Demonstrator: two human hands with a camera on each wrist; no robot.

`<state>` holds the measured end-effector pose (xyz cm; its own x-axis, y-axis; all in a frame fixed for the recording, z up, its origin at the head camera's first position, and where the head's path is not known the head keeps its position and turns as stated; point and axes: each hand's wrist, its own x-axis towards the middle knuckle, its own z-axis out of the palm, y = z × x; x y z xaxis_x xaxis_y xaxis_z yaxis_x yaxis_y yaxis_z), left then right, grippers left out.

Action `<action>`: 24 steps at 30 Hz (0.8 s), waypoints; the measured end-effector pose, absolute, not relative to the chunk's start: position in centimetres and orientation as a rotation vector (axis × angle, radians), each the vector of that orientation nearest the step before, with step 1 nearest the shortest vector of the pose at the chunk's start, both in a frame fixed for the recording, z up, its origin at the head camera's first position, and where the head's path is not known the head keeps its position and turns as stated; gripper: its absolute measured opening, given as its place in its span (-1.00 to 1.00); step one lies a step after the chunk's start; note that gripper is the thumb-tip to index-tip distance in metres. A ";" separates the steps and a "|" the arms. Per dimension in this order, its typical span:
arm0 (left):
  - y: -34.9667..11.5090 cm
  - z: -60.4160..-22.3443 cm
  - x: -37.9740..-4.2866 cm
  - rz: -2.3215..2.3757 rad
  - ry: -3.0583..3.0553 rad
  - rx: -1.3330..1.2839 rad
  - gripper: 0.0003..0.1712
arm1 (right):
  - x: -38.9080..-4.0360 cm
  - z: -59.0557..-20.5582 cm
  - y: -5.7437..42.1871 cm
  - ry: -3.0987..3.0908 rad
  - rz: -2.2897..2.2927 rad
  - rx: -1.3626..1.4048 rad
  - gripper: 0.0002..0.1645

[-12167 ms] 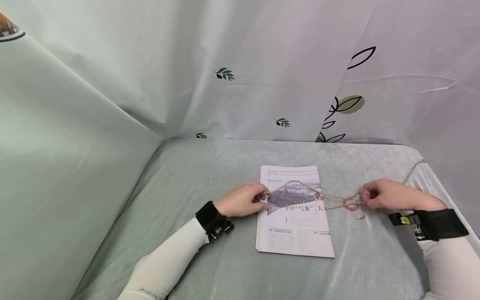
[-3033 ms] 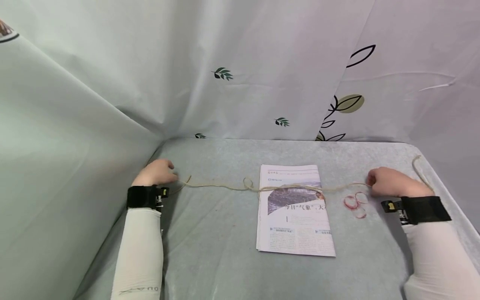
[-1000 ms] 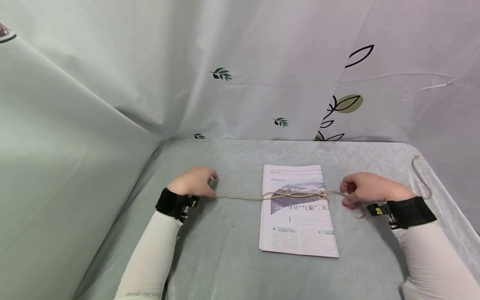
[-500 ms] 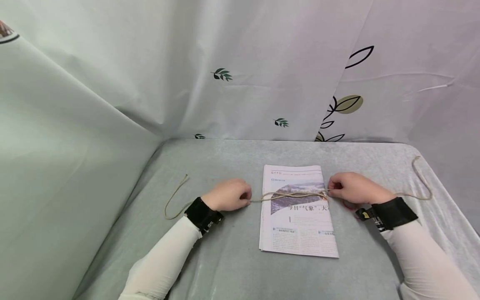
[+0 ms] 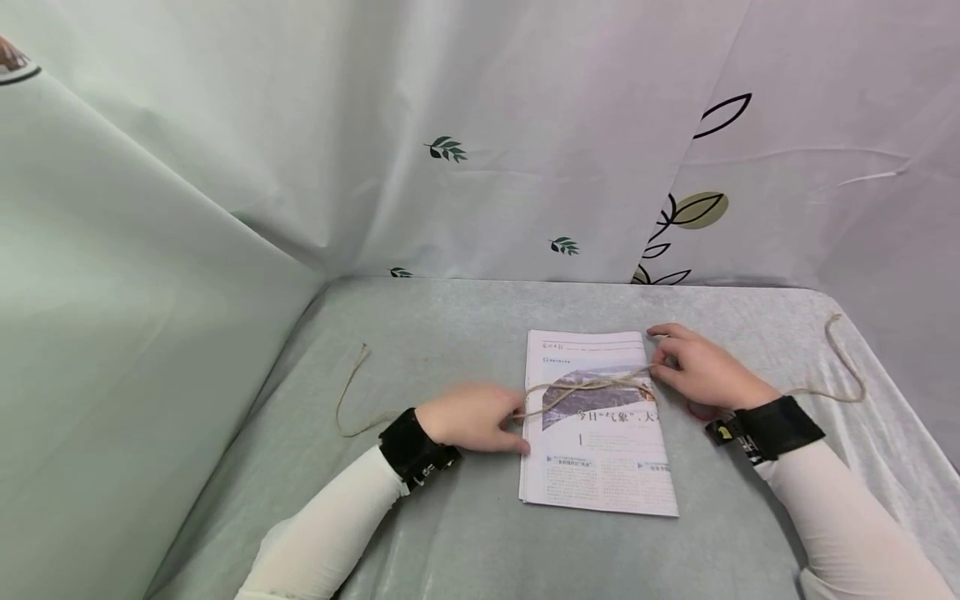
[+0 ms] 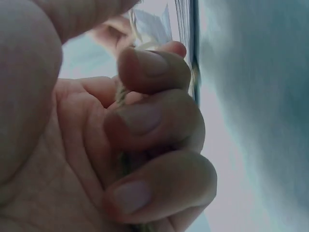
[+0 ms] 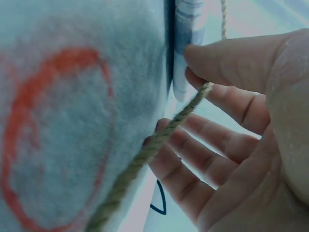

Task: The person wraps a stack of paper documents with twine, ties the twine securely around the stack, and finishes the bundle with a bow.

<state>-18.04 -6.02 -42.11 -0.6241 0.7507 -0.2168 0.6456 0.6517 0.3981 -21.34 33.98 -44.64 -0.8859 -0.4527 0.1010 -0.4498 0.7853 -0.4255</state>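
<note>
A folded newspaper stack (image 5: pixel 600 475) lies on the table with beige twine (image 5: pixel 581 386) wrapped across its middle, the strands crossing over the top sheet. At the stack's left edge, my left hand (image 5: pixel 476 417) holds one end of the twine; in the left wrist view its curled fingers (image 6: pixel 149 116) close over the strand (image 6: pixel 121 92). By the right edge, my right hand (image 5: pixel 705 371) pinches the other strand between thumb and index finger. The right wrist view shows this twine (image 7: pixel 145 154) running past the other, loosely spread fingers (image 7: pixel 181 179).
Red rubber bands lie beneath my right hand, partly hidden; one red band (image 7: pixel 19 106) shows large in the right wrist view. A loose twine tail (image 5: pixel 341 408) trails on the left of the grey cloth-covered table (image 5: pixel 450 317), another tail (image 5: pixel 847 362) on the right.
Both hands were pulling the twine wide apart 3 seconds ago; they have since moved inward to the newspaper's edges. The strands on top have slackened and spread, and the left tail now lies free.
</note>
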 end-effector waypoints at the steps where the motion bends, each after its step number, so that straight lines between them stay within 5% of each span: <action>1: -5.7 -42.2 -17.7 0.376 2.512 1.117 -0.51 | -21.4 -44.7 34.0 2.966 -0.713 -0.754 -0.76; 18: -3.4 -42.7 -14.2 0.086 2.497 1.237 0.33 | -22.1 -45.4 33.9 2.887 -0.894 -0.821 -0.70; 21: -3.6 -42.7 -14.3 0.110 2.479 1.204 0.34 | -22.0 -45.4 33.9 2.888 -0.904 -0.826 -0.70; 24: -4.1 -42.6 -15.1 0.190 2.467 1.153 0.14 | -21.9 -45.4 34.1 2.893 -0.911 -0.809 -0.69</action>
